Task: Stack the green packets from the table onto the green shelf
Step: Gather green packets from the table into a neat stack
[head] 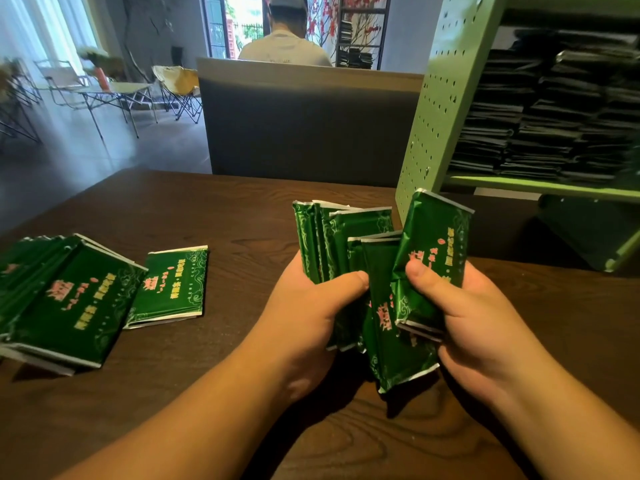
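Observation:
Both hands hold a fanned bunch of green packets (360, 237) upright above the dark wooden table (207, 209). My left hand (308, 317) grips the left part of the bunch, thumb across the front. My right hand (474, 317) pinches the front packet (436, 244) with its thumb on the printed face. A pile of green packets (65, 296) lies at the table's left edge, and a single packet (171, 285) lies flat beside it. The green shelf (446, 84) stands at the right, with stacks of dark packets (554, 112) on it.
A grey partition (311, 126) runs along the table's far side, and a person (284, 39) sits behind it, back turned. Folding chairs and a small table (114, 88) stand at the far left. A lower part of the shelf (588, 233) juts over the table's right.

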Available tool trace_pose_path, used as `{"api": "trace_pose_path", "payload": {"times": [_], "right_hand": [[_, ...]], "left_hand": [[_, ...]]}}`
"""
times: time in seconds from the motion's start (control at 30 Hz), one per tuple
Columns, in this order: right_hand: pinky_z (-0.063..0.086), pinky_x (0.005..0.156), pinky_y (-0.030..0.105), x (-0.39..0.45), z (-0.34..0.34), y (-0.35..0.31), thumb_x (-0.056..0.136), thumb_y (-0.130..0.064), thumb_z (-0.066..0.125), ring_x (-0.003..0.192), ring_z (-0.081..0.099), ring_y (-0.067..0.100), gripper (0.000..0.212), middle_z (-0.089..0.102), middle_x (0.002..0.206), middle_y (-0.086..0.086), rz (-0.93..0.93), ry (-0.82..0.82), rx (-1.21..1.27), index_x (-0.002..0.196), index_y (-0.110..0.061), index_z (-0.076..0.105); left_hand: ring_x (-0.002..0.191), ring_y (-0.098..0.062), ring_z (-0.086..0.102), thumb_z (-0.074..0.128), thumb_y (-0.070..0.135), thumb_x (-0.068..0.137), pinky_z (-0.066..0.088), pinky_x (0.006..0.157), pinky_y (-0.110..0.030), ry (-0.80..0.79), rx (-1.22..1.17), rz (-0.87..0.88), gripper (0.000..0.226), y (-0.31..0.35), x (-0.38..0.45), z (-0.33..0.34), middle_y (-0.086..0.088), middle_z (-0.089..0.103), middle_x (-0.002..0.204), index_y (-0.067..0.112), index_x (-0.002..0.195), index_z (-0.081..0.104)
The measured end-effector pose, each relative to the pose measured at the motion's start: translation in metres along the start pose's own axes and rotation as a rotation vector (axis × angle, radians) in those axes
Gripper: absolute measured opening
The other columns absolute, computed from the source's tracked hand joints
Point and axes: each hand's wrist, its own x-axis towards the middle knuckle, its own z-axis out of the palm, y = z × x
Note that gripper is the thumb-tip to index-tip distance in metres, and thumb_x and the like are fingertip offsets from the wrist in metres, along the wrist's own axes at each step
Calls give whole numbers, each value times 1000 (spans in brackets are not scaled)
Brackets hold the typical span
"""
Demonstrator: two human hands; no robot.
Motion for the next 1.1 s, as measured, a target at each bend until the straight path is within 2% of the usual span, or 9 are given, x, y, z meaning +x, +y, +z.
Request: {"api": "trace_pose_path", "payload": {"times": [0.1, 0.2, 0.33, 0.5, 0.67, 0.8, 0.9, 1.03, 1.1], "right_hand": [[60, 72, 42, 0, -3, -3, 70, -20, 71, 92, 77, 29, 41, 78, 102, 11, 18, -25, -65, 110, -17, 69], [62, 77, 46, 1, -3, -1, 71, -15, 72, 96, 75, 34, 46, 77, 106, 17, 115, -91, -94, 117, -11, 68], [63, 75, 49, 3, -4, 1, 70, -9, 70, 93, 75, 37, 45, 75, 105, 23, 187, -77, -25, 115, -4, 68], [61, 80, 54, 2, -4, -2, 73, -8, 67, 96, 74, 38, 43, 75, 106, 23, 186, -52, 47, 115, -4, 68], [59, 83, 57, 2, -2, -4, 77, -9, 65, 98, 74, 39, 41, 75, 108, 22, 98, -1, 130, 118, -6, 67], [63, 71, 49, 1, -2, -4, 73, -12, 69, 92, 76, 34, 38, 77, 102, 17, -20, 107, 82, 110, -7, 69], [64, 67, 44, 0, -2, -7, 70, -13, 70, 89, 77, 31, 37, 78, 98, 15, -77, 150, 85, 106, -8, 69], [60, 80, 51, -3, 1, -10, 71, -14, 70, 95, 76, 32, 43, 78, 103, 15, -82, 138, 124, 113, -6, 67], [61, 79, 54, -5, 1, -12, 73, -14, 68, 96, 75, 33, 44, 77, 105, 17, -58, 93, 163, 117, -6, 65]], "left_hand": [[104, -44, 70, 66, 1, 86, 60, 81, -52, 45, -10, 17, 41, 1, -1, 1, -26, 71, 117, 4, 127, 63], [84, -35, 74, 62, -5, 91, 61, 65, -42, 137, -27, 43, 33, 5, 0, 1, -29, 72, 109, 0, 123, 63], [75, -33, 74, 55, -12, 91, 61, 62, -44, 216, -36, 59, 28, 6, 1, 0, -26, 74, 97, 0, 114, 65], [91, -35, 75, 71, -2, 79, 62, 76, -54, 313, 168, 154, 35, 2, 5, -6, -16, 76, 100, 12, 111, 66], [87, 0, 72, 76, 3, 83, 57, 74, -19, 366, 525, 346, 38, 2, 4, -8, 14, 75, 95, 30, 106, 64], [102, 1, 69, 82, 1, 78, 57, 89, -23, 327, 636, 404, 62, -1, 2, -4, 13, 73, 109, 25, 130, 59], [107, 0, 68, 82, -3, 76, 57, 95, -29, 290, 639, 407, 71, 0, 1, -3, 12, 73, 115, 23, 136, 56], [108, 0, 68, 83, 1, 77, 56, 95, -27, 272, 651, 405, 69, 2, 1, -1, 12, 73, 116, 21, 137, 55], [108, 1, 68, 84, 8, 80, 56, 96, -27, 251, 633, 390, 66, 3, 1, -2, 13, 72, 117, 24, 138, 55]]}}
